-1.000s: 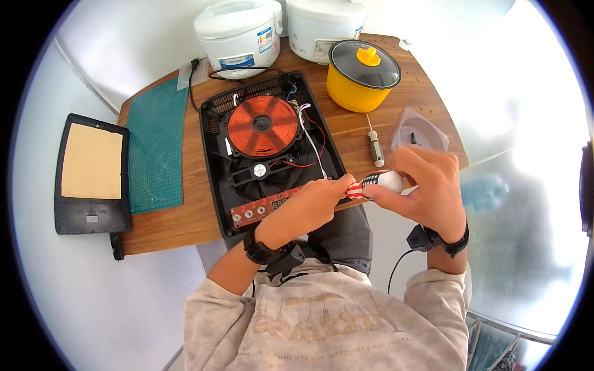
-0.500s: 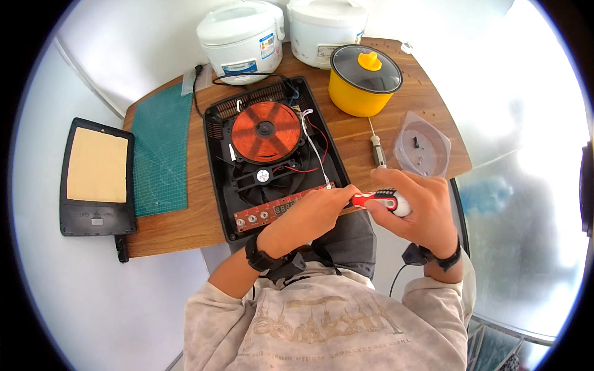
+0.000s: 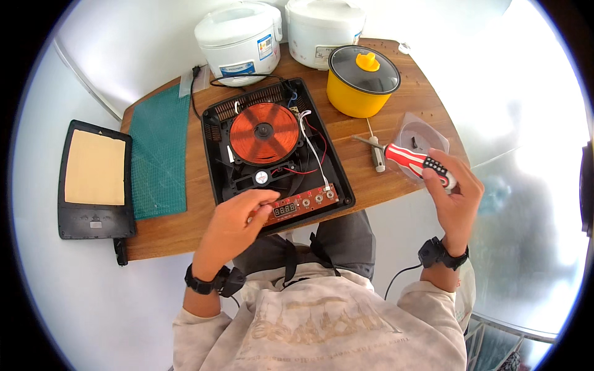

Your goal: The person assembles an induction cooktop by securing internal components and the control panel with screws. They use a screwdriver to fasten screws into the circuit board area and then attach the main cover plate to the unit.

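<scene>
My right hand [image 3: 458,191] grips a screwdriver [image 3: 408,159] by its red, white and black handle, its metal shaft pointing left above the table. Thumb and fingers of my left hand [image 3: 232,229] close on the left end of a reddish-brown circuit board [image 3: 306,203] with a small digit display and round buttons; that end is hidden. The board lies along the near side of an open black induction cooker base [image 3: 339,173]. Inside the base are a round copper coil [image 3: 264,133], a fan [image 3: 262,178] and red and white wires.
The cooker's black top panel [image 3: 96,167] rests left, by a green cutting mat [image 3: 159,154]. Behind stand two white rice cookers [image 3: 240,43] [image 3: 325,31] and a yellow pot [image 3: 359,93]. A second screwdriver [image 3: 378,157] lies right, beside a clear tray [image 3: 427,133] with small parts.
My right hand has lifted the screwdriver away from the board's right end, up and right toward the clear tray. My left hand has moved left along the board, uncovering its right end.
</scene>
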The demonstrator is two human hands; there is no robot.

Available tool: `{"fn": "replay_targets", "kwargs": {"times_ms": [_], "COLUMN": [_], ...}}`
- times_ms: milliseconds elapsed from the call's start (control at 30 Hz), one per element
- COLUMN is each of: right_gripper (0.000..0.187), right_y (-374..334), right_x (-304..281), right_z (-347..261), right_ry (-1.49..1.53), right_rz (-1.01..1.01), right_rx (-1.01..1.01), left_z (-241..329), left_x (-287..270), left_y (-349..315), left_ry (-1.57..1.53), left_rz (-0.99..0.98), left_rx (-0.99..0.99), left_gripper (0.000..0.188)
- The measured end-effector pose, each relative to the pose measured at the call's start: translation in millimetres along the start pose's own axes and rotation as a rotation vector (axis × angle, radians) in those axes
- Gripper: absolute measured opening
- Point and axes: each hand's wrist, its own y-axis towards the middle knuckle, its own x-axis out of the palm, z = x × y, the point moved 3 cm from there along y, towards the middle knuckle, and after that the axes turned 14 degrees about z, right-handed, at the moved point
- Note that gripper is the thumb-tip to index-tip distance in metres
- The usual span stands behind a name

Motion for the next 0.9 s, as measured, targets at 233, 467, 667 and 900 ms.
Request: {"fn": "replay_targets", "kwargs": {"times_ms": [233, 467, 667, 900], "right_gripper": [0.026, 0.025, 0.024, 0.025], "right_y": [-21.2, -31.2, -33.8, -34.6], "right_x": [13.5, 10.5, 3.8, 2.2], "right_z": [26.4, 37.3, 38.2, 47.1], "right_ry": [0.029, 0.01, 0.032, 0.048], "right_rz": [0.041, 0.018, 0.001, -0.015], "right_rx": [0.169, 0.179, 0.161, 0.189], "left_z": [-10.6, 19.6, 9.3, 12.6], "left_x": [9.9, 71.2, 111.7, 125.2], "left_y": [-14.5, 19.4, 40.8, 42.0], "left_ry": [0.085, 0.302, 0.421, 0.594], "left_rz": [0.051, -0.013, -0.04, 0.01], "left_rx": [0.184, 0.591, 0.686, 0.884], "left_gripper": [0.013, 0.018, 0.011, 0.006]}}
